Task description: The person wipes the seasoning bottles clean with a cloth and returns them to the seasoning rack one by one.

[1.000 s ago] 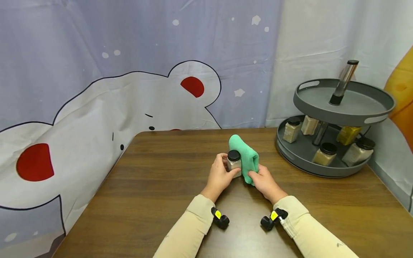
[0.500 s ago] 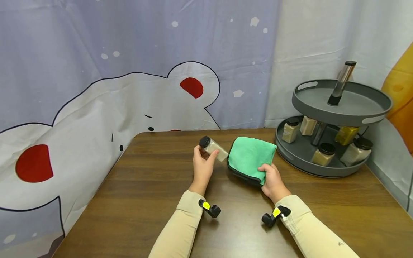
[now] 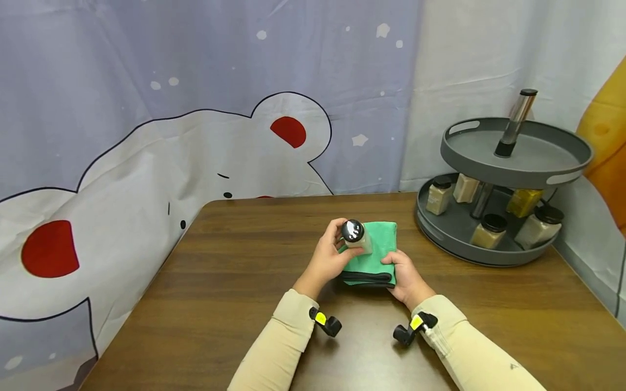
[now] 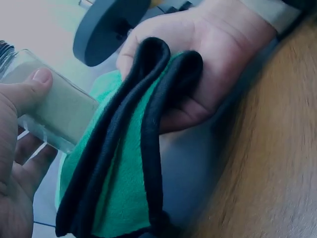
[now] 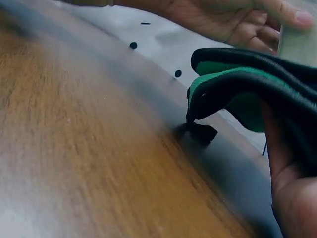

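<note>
Between its thumb and fingers, my left hand [image 3: 327, 262] grips a square glass spice jar [image 3: 364, 244] of pale powder, its shiny dark lid tilted toward the head camera. A folded green cloth [image 3: 382, 252] with black edging is held by my right hand [image 3: 408, 279], thumb on top and fingers underneath. In the left wrist view the base end of the jar [image 4: 59, 106] meets the cloth [image 4: 124, 198]. The cloth's layered folds [image 5: 257, 74] hide part of the right hand's fingers in the right wrist view. Both hands are above the table.
A two-tier grey turntable rack [image 3: 489, 255] stands at the table's back right. Several spice jars with dark lids, such as one jar [image 3: 488, 232], sit on its lower tier. A patterned curtain [image 3: 220, 146] hangs behind the wooden table [image 3: 235, 271].
The left hand swung the jar left, away from the cloth, then brought it back against it, tilted. The cloth was spread out by the right hand and now lies flatter, facing up.
</note>
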A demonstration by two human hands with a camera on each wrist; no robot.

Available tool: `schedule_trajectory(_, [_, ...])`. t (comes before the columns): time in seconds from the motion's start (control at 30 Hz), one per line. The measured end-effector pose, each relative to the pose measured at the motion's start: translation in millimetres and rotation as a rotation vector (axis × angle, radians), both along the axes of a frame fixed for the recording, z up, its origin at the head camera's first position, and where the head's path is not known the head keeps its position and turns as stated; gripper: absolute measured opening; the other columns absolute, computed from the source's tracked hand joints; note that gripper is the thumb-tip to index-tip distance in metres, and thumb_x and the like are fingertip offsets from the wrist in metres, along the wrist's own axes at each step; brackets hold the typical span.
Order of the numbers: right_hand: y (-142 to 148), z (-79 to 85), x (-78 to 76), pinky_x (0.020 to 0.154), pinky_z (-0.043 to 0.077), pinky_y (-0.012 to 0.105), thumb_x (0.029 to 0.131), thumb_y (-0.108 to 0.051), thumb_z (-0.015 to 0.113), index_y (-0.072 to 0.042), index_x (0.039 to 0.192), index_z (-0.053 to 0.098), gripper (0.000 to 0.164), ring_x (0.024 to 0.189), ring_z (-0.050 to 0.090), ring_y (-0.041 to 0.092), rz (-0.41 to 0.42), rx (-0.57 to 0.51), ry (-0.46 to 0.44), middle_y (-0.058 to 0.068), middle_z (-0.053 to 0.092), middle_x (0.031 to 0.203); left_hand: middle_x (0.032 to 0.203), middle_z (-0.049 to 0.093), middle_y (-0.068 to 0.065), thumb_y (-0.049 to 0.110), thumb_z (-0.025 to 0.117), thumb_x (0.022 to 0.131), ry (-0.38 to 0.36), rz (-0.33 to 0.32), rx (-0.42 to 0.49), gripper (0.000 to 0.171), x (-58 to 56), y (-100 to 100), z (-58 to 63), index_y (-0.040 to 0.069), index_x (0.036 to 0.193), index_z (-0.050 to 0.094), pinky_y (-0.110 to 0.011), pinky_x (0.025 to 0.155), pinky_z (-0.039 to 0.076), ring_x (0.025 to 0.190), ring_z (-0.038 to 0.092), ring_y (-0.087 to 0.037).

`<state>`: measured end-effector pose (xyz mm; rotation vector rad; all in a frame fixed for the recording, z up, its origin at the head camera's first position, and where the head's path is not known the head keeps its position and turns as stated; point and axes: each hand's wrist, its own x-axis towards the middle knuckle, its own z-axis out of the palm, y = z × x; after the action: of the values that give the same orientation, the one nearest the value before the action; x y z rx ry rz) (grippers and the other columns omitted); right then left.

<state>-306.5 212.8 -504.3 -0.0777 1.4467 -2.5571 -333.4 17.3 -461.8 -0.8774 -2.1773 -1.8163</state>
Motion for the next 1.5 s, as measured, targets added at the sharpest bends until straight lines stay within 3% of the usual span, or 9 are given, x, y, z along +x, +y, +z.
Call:
schedule_trajectory(0.13, [-0.2, 0.1, -0.6, 0.078, 0.056, 0.027, 0.088, 0.003, 0.03, -0.008, 0.115, 0.046, 0.032, 0.088, 0.068, 0.012, -0.026, 0.024, -0.039, -0.002, 0.067, 0.096, 0.13, 0.061, -0.016, 0.003, 0.079, 0.086, 0.023, 0.056, -0.069, 0.061, -1.2, -2.0, -2.9, 0.006, 0.135, 0.043, -0.048, 0.103, 0.048, 0.125, 0.058, -0.031])
schedule_trajectory(0.33, [-3.9, 1.8, 0.1, 0.078, 0.056, 0.026, 0.088, 0.003, 0.034, -0.004, 0.116, 0.046, 0.032, 0.086, 0.067, 0.011, -0.055, 0.059, -0.026, -0.002, 0.066, 0.094, 0.11, 0.062, -0.014, 0.015, 0.086, 0.082, 0.026, 0.339, -0.037, 0.054, -1.6, 5.7, -9.9, 0.006, 0.112, 0.042, -0.038, 0.085, 0.056, 0.102, 0.064, -0.027])
schedule_trajectory(0.43, [-5.5, 2.2, 0.3, 0.079, 0.056, 0.027, 0.088, 0.005, 0.035, -0.002, 0.115, 0.048, 0.031, 0.086, 0.068, 0.012, -0.063, 0.056, -0.016, -0.002, 0.067, 0.094, 0.105, 0.061, -0.012, 0.021, 0.088, 0.08, 0.009, 0.413, -0.011, 0.055, 0.1, 10.5, -11.3, 0.008, 0.106, 0.041, -0.035, 0.079, 0.055, 0.096, 0.064, -0.025])
schedule_trajectory(0.63, [-3.0, 2.2, 1.0, 0.076, 0.056, 0.027, 0.088, 0.005, 0.034, -0.004, 0.111, 0.047, 0.028, 0.084, 0.068, 0.013, -0.102, 0.03, -0.043, 0.0, 0.067, 0.091, 0.119, 0.061, -0.021, 0.001, 0.082, 0.083, -0.043, 0.163, 0.067, 0.051, -4.3, 3.4, -11.1, 0.002, 0.11, 0.039, -0.045, 0.099, 0.051, 0.116, 0.062, -0.032])
schedule_trajectory(0.8, [-1.0, 1.3, 0.0, 0.076, 0.056, 0.027, 0.089, 0.003, 0.034, -0.004, 0.115, 0.044, 0.029, 0.084, 0.067, 0.013, -0.079, 0.047, -0.069, 0.0, 0.066, 0.093, 0.127, 0.059, -0.026, -0.011, 0.076, 0.083, -0.09, -0.052, 0.026, 0.053, -11.4, -10.0, -10.6, 0.0, 0.116, 0.036, -0.043, 0.098, 0.05, 0.116, 0.061, -0.037])
schedule_trajectory(1.0, [3.0, -0.1, -1.0, 0.08, 0.056, 0.027, 0.091, 0.001, 0.032, -0.006, 0.124, 0.04, 0.035, 0.09, 0.067, 0.012, 0.003, 0.049, -0.085, -0.001, 0.064, 0.099, 0.13, 0.055, -0.023, -0.012, 0.073, 0.085, -0.113, -0.179, -0.063, 0.053, -12.4, -26.1, -2.9, 0.002, 0.119, 0.035, -0.038, 0.095, 0.05, 0.116, 0.06, -0.036])
schedule_trajectory(1.2, [7.7, 1.0, -0.4, 0.083, 0.054, 0.027, 0.094, -0.004, 0.027, -0.009, 0.127, 0.036, 0.035, 0.093, 0.064, 0.012, 0.023, 0.024, -0.099, -0.001, 0.06, 0.103, 0.13, 0.055, -0.022, -0.012, 0.075, 0.083, -0.12, -0.21, -0.105, 0.052, -10.9, -40.8, 9.1, 0.003, 0.116, 0.038, -0.038, 0.094, 0.051, 0.116, 0.06, -0.033])
schedule_trajectory(1.33, [8.3, 7.2, -2.7, 0.088, 0.051, 0.026, 0.093, -0.002, 0.026, -0.011, 0.127, 0.036, 0.037, 0.099, 0.06, 0.011, -0.05, 0.014, -0.059, -0.004, 0.056, 0.109, 0.118, 0.06, -0.017, -0.004, 0.079, 0.084, -0.115, -0.13, -0.185, 0.049, -7.6, -50.0, 20.3, 0.005, 0.118, 0.044, -0.035, 0.087, 0.053, 0.104, 0.061, -0.026])
schedule_trajectory(1.5, [-0.4, 32.5, -0.7, 0.089, 0.05, 0.024, 0.09, 0.004, 0.034, -0.006, 0.129, 0.042, 0.041, 0.101, 0.059, 0.01, -0.198, 0.104, 0.132, -0.005, 0.057, 0.111, 0.098, 0.061, -0.009, 0.009, 0.081, 0.086, -0.091, -0.028, -0.292, 0.042, -5.9, -55.4, 22.7, 0.006, 0.12, 0.056, -0.029, 0.072, 0.05, 0.085, 0.056, -0.019])
